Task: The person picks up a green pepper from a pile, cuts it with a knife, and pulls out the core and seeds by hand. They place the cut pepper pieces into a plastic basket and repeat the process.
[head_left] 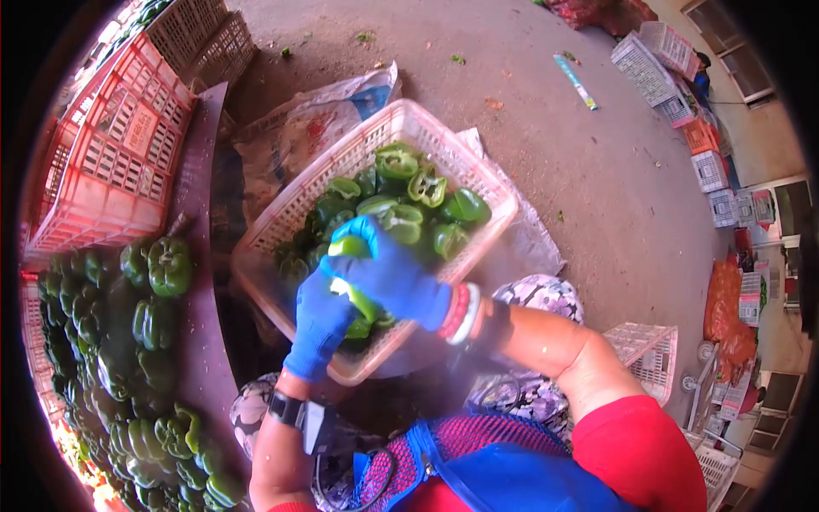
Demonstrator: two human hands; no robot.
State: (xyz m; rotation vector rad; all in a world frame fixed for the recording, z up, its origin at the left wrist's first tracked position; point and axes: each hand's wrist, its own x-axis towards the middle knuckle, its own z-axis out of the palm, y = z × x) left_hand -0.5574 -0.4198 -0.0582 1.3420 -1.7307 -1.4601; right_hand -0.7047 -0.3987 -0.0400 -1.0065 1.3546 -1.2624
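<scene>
Both my hands wear blue gloves and meet above a pale pink plastic crate [478, 162]. My right hand [392, 269] is closed around a green bell pepper [350, 247], and part of it shows between the fingers. Just below, my left hand [322, 317] grips green pepper flesh [363, 303], with a pale cut edge showing. Whether these are two pieces or one pepper is hidden by the fingers. Inside the crate lie cut peppers [401, 222], several with the hollow inside facing up.
Whole green bell peppers [145, 375] are heaped at the left, beside a dark metal edge [200, 256]. Above them stands a pink crate [128, 136]. Printed sacks [290, 141] lie under and behind the crate. More crates [653, 77] line the wall at the right.
</scene>
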